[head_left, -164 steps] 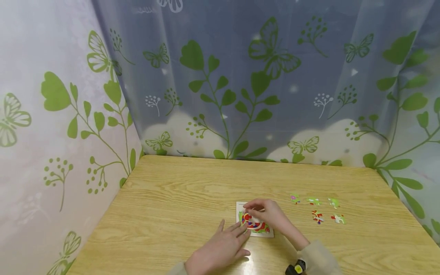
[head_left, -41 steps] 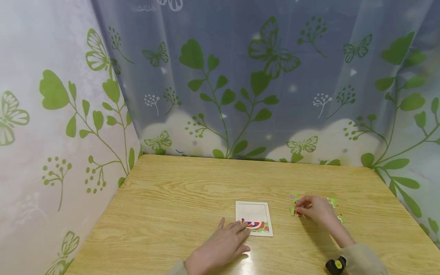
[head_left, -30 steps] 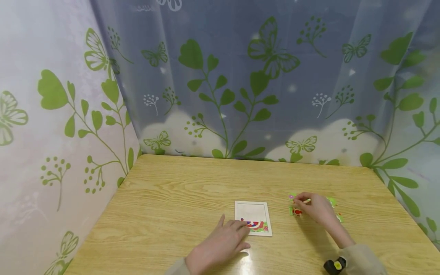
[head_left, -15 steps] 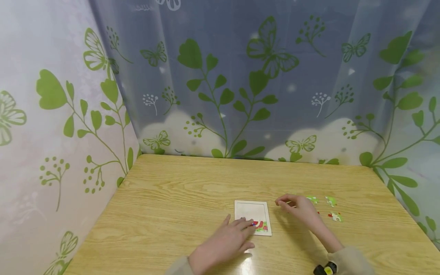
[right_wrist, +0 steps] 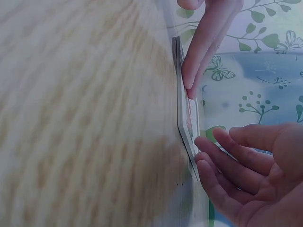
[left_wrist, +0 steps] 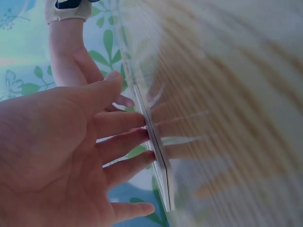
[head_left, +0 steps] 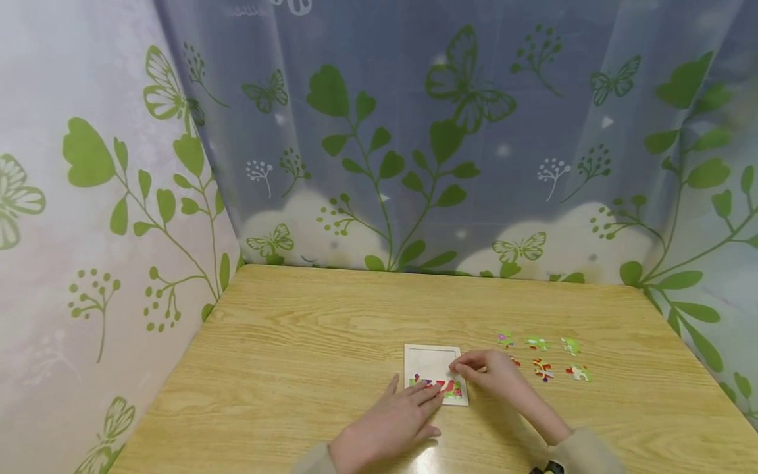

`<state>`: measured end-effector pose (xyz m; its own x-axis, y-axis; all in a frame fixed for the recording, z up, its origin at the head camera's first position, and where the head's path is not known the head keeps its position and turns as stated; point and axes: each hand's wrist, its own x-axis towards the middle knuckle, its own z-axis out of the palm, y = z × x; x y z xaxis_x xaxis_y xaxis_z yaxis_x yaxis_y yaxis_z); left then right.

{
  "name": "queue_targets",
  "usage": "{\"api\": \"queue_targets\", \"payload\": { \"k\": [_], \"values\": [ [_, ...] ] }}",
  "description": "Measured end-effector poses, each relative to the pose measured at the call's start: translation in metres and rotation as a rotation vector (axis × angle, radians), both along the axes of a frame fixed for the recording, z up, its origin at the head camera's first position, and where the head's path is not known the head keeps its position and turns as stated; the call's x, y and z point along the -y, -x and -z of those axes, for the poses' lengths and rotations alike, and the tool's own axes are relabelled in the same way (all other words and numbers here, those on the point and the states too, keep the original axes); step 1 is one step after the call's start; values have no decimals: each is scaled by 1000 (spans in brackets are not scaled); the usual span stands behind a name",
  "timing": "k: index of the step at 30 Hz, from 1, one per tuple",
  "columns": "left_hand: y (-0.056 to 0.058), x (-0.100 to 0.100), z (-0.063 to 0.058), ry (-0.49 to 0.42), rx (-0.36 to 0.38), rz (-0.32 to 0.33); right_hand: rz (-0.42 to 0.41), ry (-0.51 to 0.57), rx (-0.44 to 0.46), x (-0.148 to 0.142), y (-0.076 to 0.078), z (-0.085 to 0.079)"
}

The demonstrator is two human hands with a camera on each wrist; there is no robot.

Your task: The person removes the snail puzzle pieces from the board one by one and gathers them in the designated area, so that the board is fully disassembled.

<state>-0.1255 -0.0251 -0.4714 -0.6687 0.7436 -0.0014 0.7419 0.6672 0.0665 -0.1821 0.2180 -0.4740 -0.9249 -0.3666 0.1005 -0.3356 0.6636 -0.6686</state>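
A white-framed jigsaw board [head_left: 432,355] lies on the table, with colourful pieces along its near side and a bare white area above them. My left hand [head_left: 393,418] rests its straight fingertips on the near part of the board. My right hand [head_left: 488,375] is at the board's right edge, its fingers loosely bent. In the right wrist view, this hand's fingertips [right_wrist: 201,142] are close to the board [right_wrist: 182,109], and no piece shows between thumb and fingers. Loose jigsaw pieces, including a red and white one [head_left: 542,370], lie beyond the right hand.
The loose pieces form two rows: a pink-flowered piece [head_left: 504,338] and two green ones [head_left: 570,346] at the back, red-marked ones [head_left: 579,373] in front. A patterned curtain [head_left: 379,164] stands behind the wooden table [head_left: 296,329].
My right hand has moved left from the loose pieces to the board's edge. Compared with 5.5 s ago, fewer pieces fill the board and a red one has joined the lower row.
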Motion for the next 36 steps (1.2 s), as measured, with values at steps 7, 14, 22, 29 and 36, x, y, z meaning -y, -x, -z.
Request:
{"api": "queue_targets", "payload": {
  "k": [7, 14, 22, 29, 36],
  "values": [
    [-1, -1, -1, 3, 22, -8, -5, 0, 12, 3, -1, 4],
    [-2, -2, 0, 5, -22, -16, 5, 27, 6, 3, -1, 6],
    [-2, -2, 1, 0, -25, -15, -25, 177, 59, 3, -3, 9],
    [-3, -2, 0, -13, -26, -11, -69, 286, 158, 1, -5, 11],
    [-2, -3, 1, -11, -19, -21, -55, 227, 163, -1, -6, 13]
  ]
}}
